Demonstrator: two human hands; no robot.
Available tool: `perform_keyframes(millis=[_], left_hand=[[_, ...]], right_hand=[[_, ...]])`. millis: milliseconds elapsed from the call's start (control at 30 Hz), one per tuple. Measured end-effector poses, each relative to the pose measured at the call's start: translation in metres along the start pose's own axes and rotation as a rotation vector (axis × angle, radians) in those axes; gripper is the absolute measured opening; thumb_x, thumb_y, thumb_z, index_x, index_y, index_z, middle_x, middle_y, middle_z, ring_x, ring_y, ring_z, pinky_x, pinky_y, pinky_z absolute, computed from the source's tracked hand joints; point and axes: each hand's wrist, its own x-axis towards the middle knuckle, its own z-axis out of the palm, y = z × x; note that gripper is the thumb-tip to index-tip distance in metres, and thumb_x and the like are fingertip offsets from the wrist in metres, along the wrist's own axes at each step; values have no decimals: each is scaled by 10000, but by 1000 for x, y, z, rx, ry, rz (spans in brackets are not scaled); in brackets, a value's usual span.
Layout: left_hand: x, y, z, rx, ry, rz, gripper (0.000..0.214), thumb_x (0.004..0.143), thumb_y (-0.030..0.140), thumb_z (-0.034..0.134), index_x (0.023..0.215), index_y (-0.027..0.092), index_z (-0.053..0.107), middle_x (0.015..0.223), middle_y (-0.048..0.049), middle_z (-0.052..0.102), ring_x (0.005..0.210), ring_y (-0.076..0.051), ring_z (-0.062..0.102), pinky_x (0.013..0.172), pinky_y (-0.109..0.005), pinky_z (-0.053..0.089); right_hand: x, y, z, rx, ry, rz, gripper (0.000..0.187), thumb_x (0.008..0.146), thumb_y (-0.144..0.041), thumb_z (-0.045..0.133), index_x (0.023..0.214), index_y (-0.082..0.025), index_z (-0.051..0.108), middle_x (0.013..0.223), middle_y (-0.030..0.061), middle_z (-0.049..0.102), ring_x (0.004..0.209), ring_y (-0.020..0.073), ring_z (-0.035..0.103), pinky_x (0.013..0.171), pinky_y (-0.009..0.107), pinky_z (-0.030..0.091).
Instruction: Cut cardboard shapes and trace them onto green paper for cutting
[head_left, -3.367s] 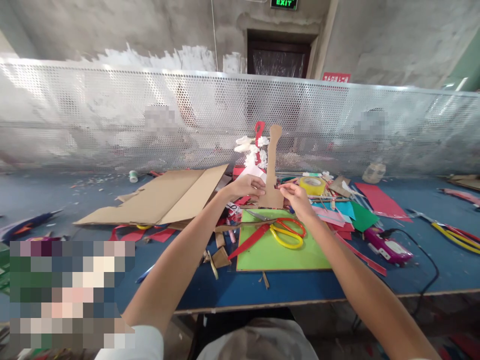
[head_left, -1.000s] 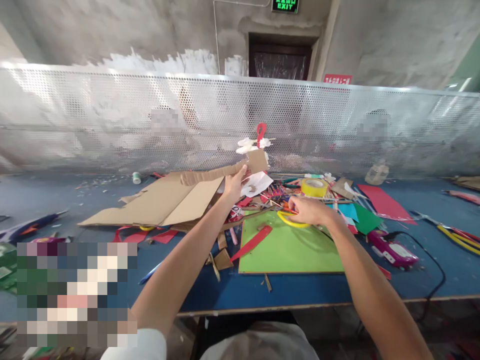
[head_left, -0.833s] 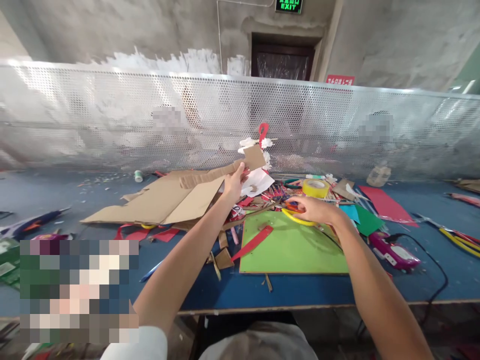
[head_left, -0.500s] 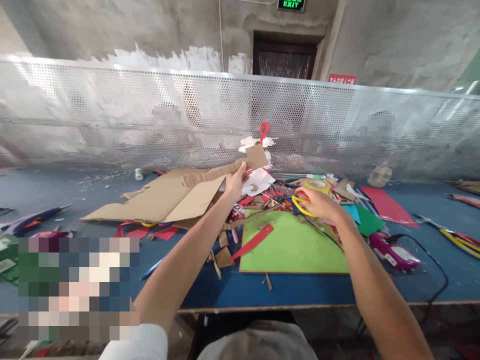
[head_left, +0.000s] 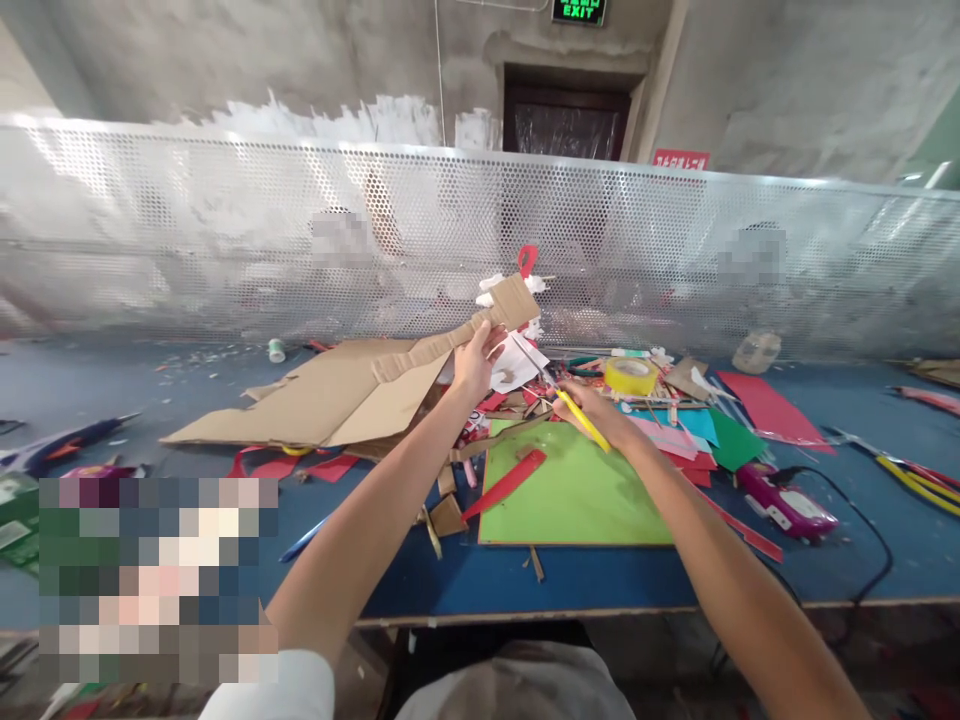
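My left hand (head_left: 478, 362) pinches a long, creased cardboard strip (head_left: 420, 354) that ends in a squarish flap (head_left: 514, 302) at its upper right. Yellow-handled scissors (head_left: 576, 410) are in my right hand (head_left: 596, 412), their blades pointing up and left towards the strip, apart from it. Behind the left hand lies a large folded cardboard sheet (head_left: 315, 395). White paper (head_left: 517, 368) rests just below the flap. Under my wrists a green board (head_left: 570, 490) covers the blue table, with a red strip (head_left: 510, 482) on its left part.
A yellow tape roll (head_left: 630, 375), coloured paper and small scraps lie right of the hands. Farther right are a purple device (head_left: 787, 502) with a black cable and yellow-handled pliers (head_left: 900, 470). A perforated metal screen (head_left: 300, 250) runs along the table's back.
My right hand has moved left with the scissors, bringing the blades nearer the strip. The cardboard flap has tilted slightly in my left hand, and the tape roll is more exposed.
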Motion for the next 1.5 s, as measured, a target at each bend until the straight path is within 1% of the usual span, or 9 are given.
perform_keyframes(millis=[100, 200, 300, 433, 767, 1000, 1200, 1333, 1500], left_hand=[[-4, -1, 5, -6, -11, 15, 191, 861, 353, 785, 907, 177, 725, 1038, -112, 801, 1122, -249, 731, 1039, -407, 512], [-7, -1, 9, -8, -28, 22, 241, 833, 382, 813, 926, 184, 711, 1048, -109, 797, 1171, -262, 716, 1081, -434, 484], [-10, 0, 10, -19, -45, 6, 228, 837, 366, 811, 920, 185, 700, 1014, -95, 795, 1145, -254, 728, 1090, -444, 482], [-14, 1, 12, -19, -46, -12, 176, 865, 321, 787, 907, 173, 700, 976, -96, 790, 1103, -247, 740, 1079, -447, 499], [-17, -1, 15, 25, -66, -16, 140, 928, 299, 719, 889, 165, 727, 1005, -108, 802, 1172, -245, 719, 1105, -442, 500], [-15, -7, 12, 28, -92, 0, 186, 900, 348, 764, 926, 165, 749, 1036, -117, 804, 1187, -258, 714, 1090, -437, 513], [-18, -5, 15, 13, -79, -9, 185, 870, 342, 794, 913, 172, 736, 1038, -121, 802, 1212, -270, 704, 1090, -442, 509], [-21, -1, 17, 21, -74, -22, 176, 869, 332, 797, 906, 172, 734, 1054, -128, 798, 1215, -273, 702, 1098, -443, 500], [-22, 0, 19, 22, -89, -12, 148, 887, 321, 774, 898, 177, 741, 1041, -119, 800, 1195, -273, 711, 1082, -438, 499]], right_hand=[[-2, -15, 7, -51, 8, 7, 559, 974, -681, 495, 1116, -169, 670, 971, 84, 703, 798, 220, 638, 701, 296, 455], [-5, -24, 7, -78, 31, 3, 591, 969, -731, 445, 980, -171, 630, 880, 68, 667, 722, 198, 593, 656, 291, 418], [-7, -29, 6, -104, 36, 42, 562, 966, -750, 433, 881, -207, 550, 727, 17, 596, 651, 180, 544, 616, 281, 381], [-8, -33, 7, -122, 41, 80, 561, 969, -761, 417, 867, -221, 528, 648, -3, 551, 633, 184, 537, 602, 279, 367], [-6, -30, 13, -165, 98, 80, 536, 981, -728, 430, 838, -219, 521, 730, 25, 613, 629, 176, 542, 600, 279, 360], [-6, -30, 14, -181, 123, 97, 502, 980, -699, 456, 831, -223, 517, 668, 2, 568, 609, 173, 522, 610, 275, 355], [-6, -29, 14, -188, 161, 63, 463, 984, -652, 486, 840, -216, 550, 709, 2, 595, 651, 173, 545, 631, 265, 362], [-5, -27, 15, -189, 173, 55, 470, 995, -641, 486, 880, -204, 613, 747, 21, 659, 690, 187, 584, 645, 264, 372], [-4, -24, 15, -259, 195, 49, 453, 1014, -603, 497, 948, -195, 682, 893, 85, 754, 821, 237, 672, 701, 273, 407]])
